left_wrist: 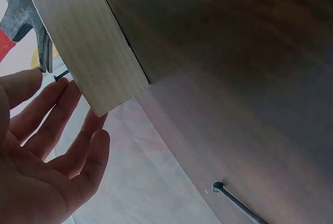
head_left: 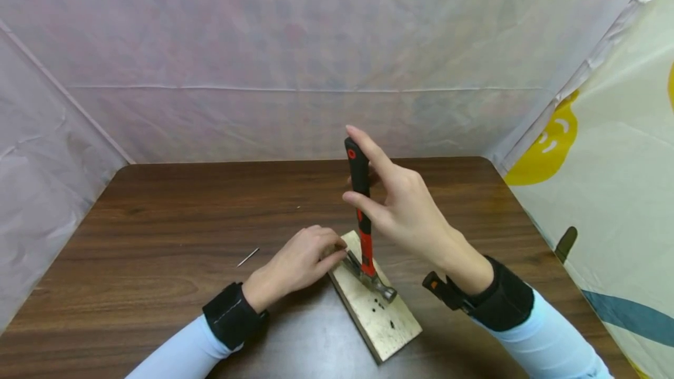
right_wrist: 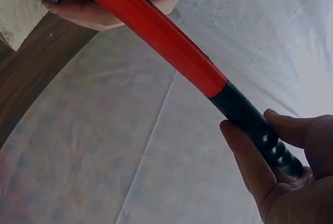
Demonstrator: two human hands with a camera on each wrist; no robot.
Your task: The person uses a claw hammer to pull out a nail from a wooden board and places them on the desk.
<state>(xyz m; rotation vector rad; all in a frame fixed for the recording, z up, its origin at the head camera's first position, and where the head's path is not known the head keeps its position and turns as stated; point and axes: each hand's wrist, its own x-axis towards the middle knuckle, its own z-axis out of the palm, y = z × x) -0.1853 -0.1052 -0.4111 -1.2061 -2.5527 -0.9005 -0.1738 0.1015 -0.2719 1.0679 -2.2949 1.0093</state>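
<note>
A claw hammer (head_left: 365, 209) with a red and black handle stands nearly upright, its head (head_left: 376, 286) over a pale wooden block (head_left: 397, 329). My right hand (head_left: 413, 209) holds the black grip between thumb and fingers, the index finger stretched along the handle's end. Beside the claw is my left hand (head_left: 305, 259), its fingertips at the block's edge. In the left wrist view, a nail (left_wrist: 61, 75) sticks out of the block near the claw's tips. The left thumb and fingers are spread around that nail; whether they touch it is hard to tell.
A loose nail (head_left: 248, 257) lies on the brown wooden table (head_left: 174, 238), left of my left hand. Several dark holes mark the block's near half. Pale fabric sheeting (head_left: 295, 121) hangs behind the table, and a printed cloth (head_left: 621, 192) hangs at the right.
</note>
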